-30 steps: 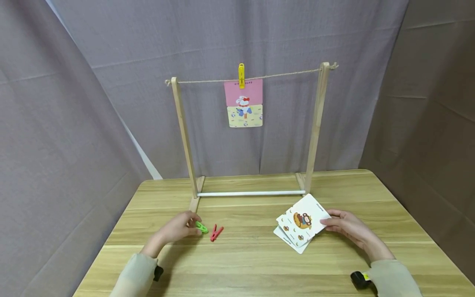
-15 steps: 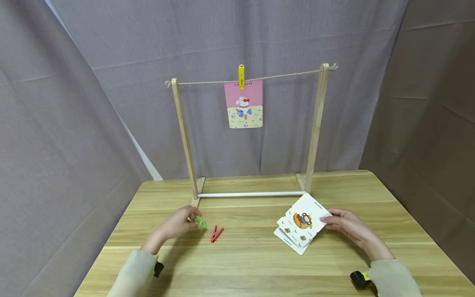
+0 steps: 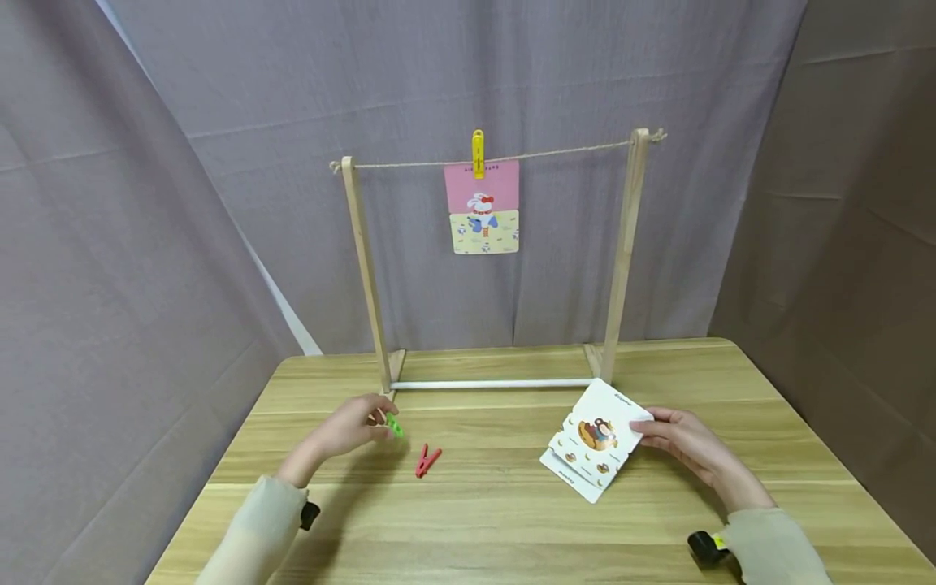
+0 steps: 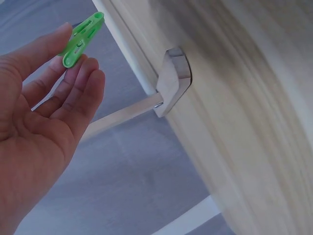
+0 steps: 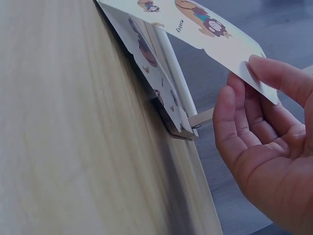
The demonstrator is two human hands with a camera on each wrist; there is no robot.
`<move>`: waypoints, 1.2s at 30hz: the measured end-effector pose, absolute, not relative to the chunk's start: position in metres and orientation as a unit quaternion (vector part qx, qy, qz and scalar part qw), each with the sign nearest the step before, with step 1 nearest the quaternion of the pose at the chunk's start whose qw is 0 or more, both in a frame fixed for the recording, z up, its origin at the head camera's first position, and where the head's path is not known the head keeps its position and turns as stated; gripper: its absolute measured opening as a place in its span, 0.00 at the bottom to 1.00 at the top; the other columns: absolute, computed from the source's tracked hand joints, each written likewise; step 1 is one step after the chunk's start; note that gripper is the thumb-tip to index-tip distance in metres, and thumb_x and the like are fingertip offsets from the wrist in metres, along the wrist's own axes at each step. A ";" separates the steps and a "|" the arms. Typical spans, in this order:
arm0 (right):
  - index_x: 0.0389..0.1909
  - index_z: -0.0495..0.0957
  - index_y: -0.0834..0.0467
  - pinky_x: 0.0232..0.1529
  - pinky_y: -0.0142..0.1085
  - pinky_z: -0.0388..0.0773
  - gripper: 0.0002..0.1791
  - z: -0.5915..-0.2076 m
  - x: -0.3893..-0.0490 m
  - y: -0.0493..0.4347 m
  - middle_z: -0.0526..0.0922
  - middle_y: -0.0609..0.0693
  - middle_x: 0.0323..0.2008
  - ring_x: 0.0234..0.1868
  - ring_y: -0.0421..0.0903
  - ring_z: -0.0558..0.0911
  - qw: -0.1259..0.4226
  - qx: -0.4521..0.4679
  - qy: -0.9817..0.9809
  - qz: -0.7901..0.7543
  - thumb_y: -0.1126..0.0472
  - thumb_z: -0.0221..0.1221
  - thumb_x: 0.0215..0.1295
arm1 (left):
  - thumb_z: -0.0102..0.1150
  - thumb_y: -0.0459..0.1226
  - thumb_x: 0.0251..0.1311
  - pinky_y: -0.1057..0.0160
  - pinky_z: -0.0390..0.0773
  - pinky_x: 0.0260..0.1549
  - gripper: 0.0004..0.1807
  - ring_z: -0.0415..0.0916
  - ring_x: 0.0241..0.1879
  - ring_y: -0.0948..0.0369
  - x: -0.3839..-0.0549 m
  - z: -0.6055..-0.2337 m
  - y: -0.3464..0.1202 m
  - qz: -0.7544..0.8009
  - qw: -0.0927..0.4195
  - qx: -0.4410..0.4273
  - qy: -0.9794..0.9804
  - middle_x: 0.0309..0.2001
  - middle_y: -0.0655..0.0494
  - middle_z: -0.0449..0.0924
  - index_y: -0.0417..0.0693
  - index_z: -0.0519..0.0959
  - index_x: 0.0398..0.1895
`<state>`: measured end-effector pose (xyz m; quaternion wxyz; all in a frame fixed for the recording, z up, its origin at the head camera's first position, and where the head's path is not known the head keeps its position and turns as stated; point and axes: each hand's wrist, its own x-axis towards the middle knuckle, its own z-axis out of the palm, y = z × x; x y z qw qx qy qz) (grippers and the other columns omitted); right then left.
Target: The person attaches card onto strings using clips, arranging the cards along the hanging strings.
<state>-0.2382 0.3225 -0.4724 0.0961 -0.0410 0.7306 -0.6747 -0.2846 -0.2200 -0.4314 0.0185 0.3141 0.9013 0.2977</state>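
Between thumb and fingers, my left hand (image 3: 353, 424) pinches a green clothespin (image 4: 84, 39), held above the table at the left. A red clothespin (image 3: 427, 461) lies on the wood just right of that hand. My right hand (image 3: 683, 447) grips the right corner of a white card with a monkey print (image 3: 601, 435), tilted up off the table. Under it lies another white card (image 3: 574, 478), mostly covered; the right wrist view shows the gap between the two. A pink and yellow rabbit card (image 3: 483, 227) hangs from the rope by a yellow clothespin (image 3: 478, 154).
A wooden frame stands at the back of the table (image 3: 468, 520), with a left post (image 3: 369, 276), a right post (image 3: 623, 260), a rope (image 3: 570, 151) across the top and a white bar (image 3: 493, 384) low down. Grey curtains (image 3: 292, 203) hang behind and at the sides.
My left hand has risen slightly away from the table with the green clothespin. My right hand has tipped the monkey card up a little more. The red clothespin stays put.
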 end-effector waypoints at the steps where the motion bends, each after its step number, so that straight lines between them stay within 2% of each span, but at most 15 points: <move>1: 0.61 0.67 0.82 0.50 0.34 0.82 0.27 -0.472 -0.238 0.322 0.86 0.48 0.42 0.43 0.39 0.85 0.097 -0.039 0.730 -0.675 0.66 0.60 0.70 | 0.68 0.28 0.57 0.64 0.80 0.36 0.14 0.78 0.36 0.61 -0.285 -0.430 -0.220 0.296 0.019 0.316 0.902 0.37 0.53 0.82 0.38 0.81 0.47; 6: 0.60 0.71 0.79 0.49 0.35 0.82 0.25 -0.467 -0.238 0.323 0.87 0.47 0.41 0.41 0.40 0.85 0.098 -0.037 0.731 -0.674 0.64 0.60 0.71 | 0.68 0.29 0.58 0.66 0.81 0.36 0.15 0.79 0.35 0.62 -0.287 -0.423 -0.219 0.290 0.022 0.326 0.900 0.37 0.53 0.83 0.36 0.81 0.49; 14: 0.53 0.79 0.70 0.49 0.36 0.83 0.15 -0.458 -0.239 0.325 0.87 0.47 0.39 0.40 0.41 0.86 0.097 -0.047 0.725 -0.680 0.65 0.59 0.71 | 0.68 0.31 0.60 0.59 0.82 0.41 0.19 0.80 0.38 0.59 -0.288 -0.413 -0.218 0.281 0.023 0.316 0.906 0.41 0.49 0.83 0.33 0.80 0.54; 20: 0.56 0.77 0.72 0.51 0.35 0.81 0.19 -0.447 -0.240 0.323 0.86 0.44 0.40 0.41 0.40 0.85 0.086 -0.046 0.743 -0.662 0.63 0.60 0.71 | 0.69 0.30 0.59 0.52 0.83 0.45 0.17 0.80 0.39 0.57 -0.290 -0.406 -0.217 0.302 0.010 0.309 0.902 0.40 0.49 0.83 0.33 0.80 0.51; 24: 0.56 0.76 0.73 0.52 0.34 0.81 0.20 -0.442 -0.242 0.322 0.86 0.44 0.40 0.41 0.40 0.85 0.086 -0.053 0.749 -0.654 0.62 0.60 0.72 | 0.70 0.30 0.58 0.52 0.83 0.47 0.15 0.80 0.40 0.57 -0.291 -0.402 -0.216 0.336 0.006 0.308 0.890 0.39 0.49 0.83 0.34 0.81 0.48; 31: 0.53 0.80 0.67 0.50 0.32 0.81 0.14 -0.435 -0.245 0.322 0.86 0.43 0.39 0.40 0.40 0.85 0.078 -0.062 0.746 -0.658 0.63 0.59 0.72 | 0.70 0.30 0.59 0.49 0.82 0.50 0.17 0.80 0.42 0.55 -0.290 -0.392 -0.217 0.339 -0.016 0.302 0.891 0.43 0.46 0.83 0.35 0.81 0.51; 36: 0.50 0.82 0.62 0.50 0.32 0.81 0.10 -0.430 -0.248 0.322 0.87 0.43 0.39 0.40 0.40 0.85 0.073 -0.064 0.744 -0.661 0.64 0.59 0.72 | 0.70 0.32 0.59 0.49 0.82 0.50 0.17 0.79 0.41 0.57 -0.292 -0.384 -0.218 0.323 -0.027 0.315 0.892 0.39 0.50 0.84 0.37 0.82 0.51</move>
